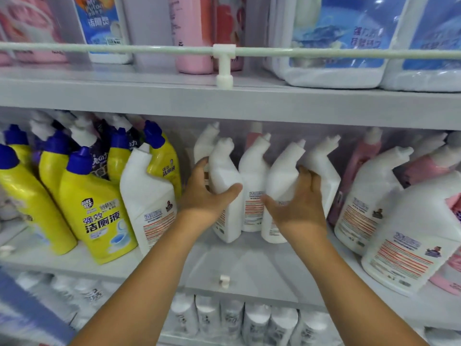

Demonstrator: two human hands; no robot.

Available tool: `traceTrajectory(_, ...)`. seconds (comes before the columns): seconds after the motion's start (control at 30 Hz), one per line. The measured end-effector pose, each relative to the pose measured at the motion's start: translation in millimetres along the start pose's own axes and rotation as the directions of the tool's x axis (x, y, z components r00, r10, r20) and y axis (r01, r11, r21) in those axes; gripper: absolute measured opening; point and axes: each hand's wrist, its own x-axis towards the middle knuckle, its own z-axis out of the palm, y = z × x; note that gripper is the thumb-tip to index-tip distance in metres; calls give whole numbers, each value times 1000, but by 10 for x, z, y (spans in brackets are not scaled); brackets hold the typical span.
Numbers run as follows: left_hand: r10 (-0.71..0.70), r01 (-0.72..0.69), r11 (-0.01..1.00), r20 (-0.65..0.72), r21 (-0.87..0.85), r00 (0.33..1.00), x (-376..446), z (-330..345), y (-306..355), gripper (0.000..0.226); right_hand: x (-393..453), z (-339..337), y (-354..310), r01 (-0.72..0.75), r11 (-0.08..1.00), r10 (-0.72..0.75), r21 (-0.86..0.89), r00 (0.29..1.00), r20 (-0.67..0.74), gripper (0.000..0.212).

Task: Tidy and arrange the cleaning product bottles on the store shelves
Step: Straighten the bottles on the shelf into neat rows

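On the middle shelf [249, 260] stand several white angled-neck toilet cleaner bottles. My left hand [207, 196] grips the leftmost front white bottle [223, 171], thumb across its front and fingers behind. My right hand [299, 206] grips another white bottle [283, 171] two places to the right, fingers wrapped over its right side. A third white bottle [253, 176] stands between the two. More white bottles [321, 163] stand behind them.
Yellow bottles with blue caps [92, 203] crowd the shelf's left, with a white bottle [147, 196] leaning among them. Large white jugs [411, 240] and pink bottles [359, 166] fill the right. The upper shelf has a guard rail [224, 51], pink bottles and big blue-labelled jugs.
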Motion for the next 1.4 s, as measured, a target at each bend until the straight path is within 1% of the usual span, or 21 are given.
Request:
traceTrajectory(0.13,40,-38,999,68,-34,997,-104,157,-3,90,161,-50,87,3,992,-7,-130,999,-33,98)
traceTrajectory(0.3,92,-87,994,77,-63,993,-150,338,70,86,301,-41,172,-2,994,-3,-112,999,-47,93)
traceTrajectory(0.43,97,-81,993,203,-88,974,-134,417,153,93,376,-32,238,13,998,-17,-57,997,-71,91)
traceTrajectory(0.47,98,-79,993,228,-91,969,-120,402,156,90,389,-49,247,11,999,-13,-40,998,-63,90)
traceTrajectory(0.5,116,-97,991,213,-95,970,-102,357,165,83,403,-67,267,-5,1000,3,-30,998,-56,86)
traceTrajectory(0.53,140,-131,988,123,-76,982,-70,296,175,72,409,-92,283,-20,999,18,-34,998,-61,80)
traceTrajectory(0.57,165,-166,985,-25,-45,986,-10,225,174,65,404,-121,290,-35,998,31,-43,996,-83,74)
traceTrajectory(0.63,196,-204,979,-300,3,934,178,93,137,65,364,-184,239,-48,999,46,-6,985,-167,65)
traceTrajectory(0.67,181,-191,982,-354,8,918,291,43,137,66,323,-214,167,-47,997,58,56,977,-207,59)
traceTrajectory(0.7,149,-157,988,-353,5,924,403,12,130,69,272,-241,76,-35,991,65,131,970,-235,53)
traceTrajectory(0.77,61,-63,998,-289,2,955,604,-2,108,77,159,-269,-116,-5,975,54,221,975,-215,41)
traceTrajectory(0.8,27,-23,1000,-263,18,964,692,10,78,77,92,-271,-210,-12,973,49,230,986,-158,37)
traceTrajectory(0.87,-8,25,997,-229,74,973,760,25,35,74,-21,-181,-290,-82,975,75,207,996,38,38)
traceTrajectory(0.9,-12,30,995,-200,90,980,744,33,25,70,-73,-108,-304,-121,977,97,174,986,139,41)
traceTrajectory(0.93,-14,29,995,-162,91,987,696,39,37,63,-116,-32,-311,-148,979,117,138,971,209,44)
traceTrajectory(0.97,-20,31,997,-133,76,991,646,47,33,54,-142,37,-304,-156,982,128,109,964,233,44)
traceTrajectory(1.03,-8,15,998,-115,68,993,546,53,-25,44,-159,86,-291,-163,981,140,101,969,202,40)
traceTrajectory(1.13,47,-37,995,-105,95,993,362,4,-52,38,-193,-41,-227,-180,977,161,112,974,161,34)
traceTrajectory(1.27,31,-25,982,-28,189,999,30,47,62,39,-270,-383,1,-182,981,182,70,983,6,34)
traceTrajectory(1.33,37,-41,986,29,161,999,-94,143,113,37,-266,-515,101,-197,979,199,49,979,-47,33)
traceTrajectory(1.4,30,-40,993,85,115,996,-139,216,144,34,-250,-599,163,-208,976,212,67,976,-53,30)
